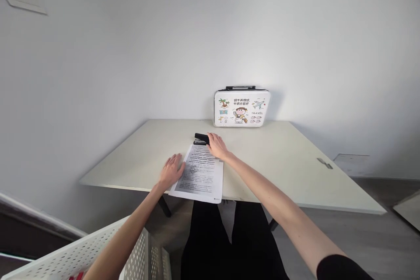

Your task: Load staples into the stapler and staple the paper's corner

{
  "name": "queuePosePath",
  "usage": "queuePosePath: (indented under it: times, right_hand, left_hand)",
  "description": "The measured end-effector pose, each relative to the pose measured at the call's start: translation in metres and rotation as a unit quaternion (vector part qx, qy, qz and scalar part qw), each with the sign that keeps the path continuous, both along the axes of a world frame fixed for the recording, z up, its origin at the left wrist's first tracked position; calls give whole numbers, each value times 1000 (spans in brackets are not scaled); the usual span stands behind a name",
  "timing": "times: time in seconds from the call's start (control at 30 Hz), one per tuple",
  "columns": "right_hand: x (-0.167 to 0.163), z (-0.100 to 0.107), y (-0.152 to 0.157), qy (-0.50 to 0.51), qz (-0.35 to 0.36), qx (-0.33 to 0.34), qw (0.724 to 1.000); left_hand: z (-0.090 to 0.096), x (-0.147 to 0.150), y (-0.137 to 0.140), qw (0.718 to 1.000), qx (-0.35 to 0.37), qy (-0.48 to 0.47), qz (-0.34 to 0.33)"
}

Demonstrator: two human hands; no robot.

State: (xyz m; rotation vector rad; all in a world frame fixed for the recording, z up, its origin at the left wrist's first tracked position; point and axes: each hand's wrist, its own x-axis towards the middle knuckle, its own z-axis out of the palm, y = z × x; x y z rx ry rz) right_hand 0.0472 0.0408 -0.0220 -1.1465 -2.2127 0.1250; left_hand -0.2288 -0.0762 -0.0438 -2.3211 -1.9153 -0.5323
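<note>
Two-handed stapling, apparently: steadying paper (200, 177) with loose-fingered left hand (172, 169), grasping stapler (201, 138) with right hand (217, 145) — next, probably, pressing down.

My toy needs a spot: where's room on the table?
The pale tabletop has room between the right forearm and small grey plate, and left of the left hand. Crowded: middle, with right hand, black stapler and white printed paper.

On our pale table (278, 162) we see a black stapler (201, 138), a printed sheet (197, 179) and an upright case (242, 110).
</note>
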Motion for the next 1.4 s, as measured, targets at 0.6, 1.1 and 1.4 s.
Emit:
queuePosePath:
  times: [0.6,1.1,1.4]
  right_hand:
    - [104,3,-73,175,20,-68,982]
    - [251,-24,-153,129,-101,-121,979]
    - [250,-35,-152,165,-95,-74,979]
  left_hand:
    - [0,-10,4,1000,16,15,-13]
    - [9,-5,7,999,26,4,-20]
    - [10,-3,10,999,30,2,-23]
